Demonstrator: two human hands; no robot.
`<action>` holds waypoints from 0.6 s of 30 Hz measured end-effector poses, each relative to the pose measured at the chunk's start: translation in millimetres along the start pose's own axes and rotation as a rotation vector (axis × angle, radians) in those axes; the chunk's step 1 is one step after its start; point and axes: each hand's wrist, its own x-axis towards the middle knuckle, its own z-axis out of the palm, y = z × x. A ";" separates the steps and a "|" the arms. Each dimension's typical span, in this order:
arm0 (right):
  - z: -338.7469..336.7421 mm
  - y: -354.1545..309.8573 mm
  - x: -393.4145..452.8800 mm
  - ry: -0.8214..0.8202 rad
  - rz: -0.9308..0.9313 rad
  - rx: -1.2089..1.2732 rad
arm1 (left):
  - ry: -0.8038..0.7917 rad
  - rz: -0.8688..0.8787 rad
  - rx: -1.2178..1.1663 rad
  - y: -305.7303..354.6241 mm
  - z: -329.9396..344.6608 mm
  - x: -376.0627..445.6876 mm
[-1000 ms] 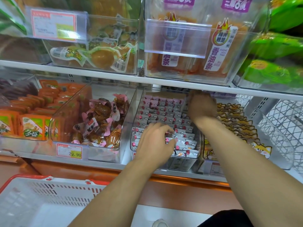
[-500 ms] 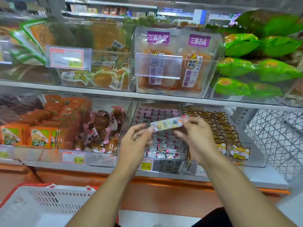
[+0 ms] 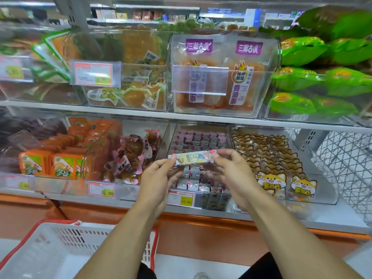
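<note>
Between the two grips was a snack packet (image 3: 193, 158). The left grip (image 3: 159, 178) pinched one end and the right grip (image 3: 233, 176) pinched the other. A soft, steady pinch seemed best, so nothing inside got squashed.

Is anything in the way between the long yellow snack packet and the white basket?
Nothing visible. The left hand and right hand pinch the long yellow snack packet by its ends, and the white plastic basket with a red rim sits open below, to the left. Only the person's own left forearm crosses over it.
</note>
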 end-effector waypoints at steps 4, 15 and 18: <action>-6.0 1.9 3.9 -0.207 -0.203 -0.237 | -0.003 0.020 0.024 -1.6 -0.7 2.8; -7.2 9.8 15.8 -0.133 -0.265 -0.274 | -0.123 0.107 0.111 -2.5 3.9 0.0; -7.5 9.8 17.1 -0.110 -0.173 -0.165 | -0.197 0.142 0.214 -1.3 6.0 -5.4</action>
